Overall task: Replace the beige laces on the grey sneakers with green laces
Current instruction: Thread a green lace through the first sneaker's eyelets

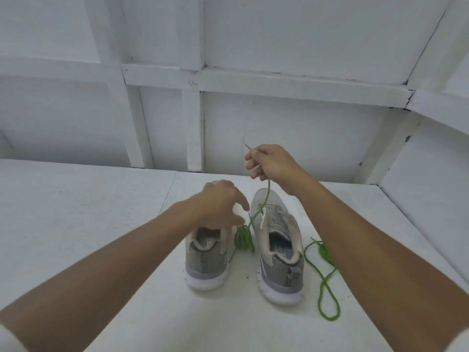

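The counter [88, 224] lies open left of the left sneaker [203, 260] and on the near side of both heels. A bunched green lace [244, 240] fills the gap between the sneakers, and a loose green lace [324, 282] sprawls beside the right sneaker [279, 273].

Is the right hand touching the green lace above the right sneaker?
Touching. Head view: the green lace runs up from the right sneaker into the right hand, fingers curled round it, tip poking out above.

Soft even light, blurred hands, bowed edges
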A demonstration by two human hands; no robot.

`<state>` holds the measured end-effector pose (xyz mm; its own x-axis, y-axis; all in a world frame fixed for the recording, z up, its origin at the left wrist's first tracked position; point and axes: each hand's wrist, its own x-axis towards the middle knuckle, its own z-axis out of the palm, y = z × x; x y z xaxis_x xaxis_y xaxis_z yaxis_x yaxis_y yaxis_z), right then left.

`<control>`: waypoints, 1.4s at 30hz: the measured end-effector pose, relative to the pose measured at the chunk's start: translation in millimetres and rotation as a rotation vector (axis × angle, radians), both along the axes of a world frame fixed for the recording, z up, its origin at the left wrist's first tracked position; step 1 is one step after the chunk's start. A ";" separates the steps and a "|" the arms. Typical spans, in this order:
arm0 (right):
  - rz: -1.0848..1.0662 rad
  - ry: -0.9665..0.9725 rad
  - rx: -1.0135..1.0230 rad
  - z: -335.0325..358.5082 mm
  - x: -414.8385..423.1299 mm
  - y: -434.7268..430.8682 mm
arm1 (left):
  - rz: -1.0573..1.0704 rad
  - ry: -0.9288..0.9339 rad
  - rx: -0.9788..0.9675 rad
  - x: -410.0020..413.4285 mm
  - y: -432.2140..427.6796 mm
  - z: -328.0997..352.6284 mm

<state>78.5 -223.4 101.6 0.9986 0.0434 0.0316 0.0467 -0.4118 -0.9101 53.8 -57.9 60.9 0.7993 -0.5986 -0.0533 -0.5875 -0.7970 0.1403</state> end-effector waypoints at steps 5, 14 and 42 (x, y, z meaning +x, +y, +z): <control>-0.109 -0.001 -0.060 -26.5 3.1 2.9 | 0.197 0.052 -0.239 30.5 23.0 11.1; -0.156 0.086 -0.529 -78.0 16.5 40.1 | 0.376 0.224 -0.220 74.1 24.7 -34.8; -0.007 -0.063 -1.101 -70.2 21.4 67.8 | 0.498 0.199 -0.408 85.7 20.0 -55.8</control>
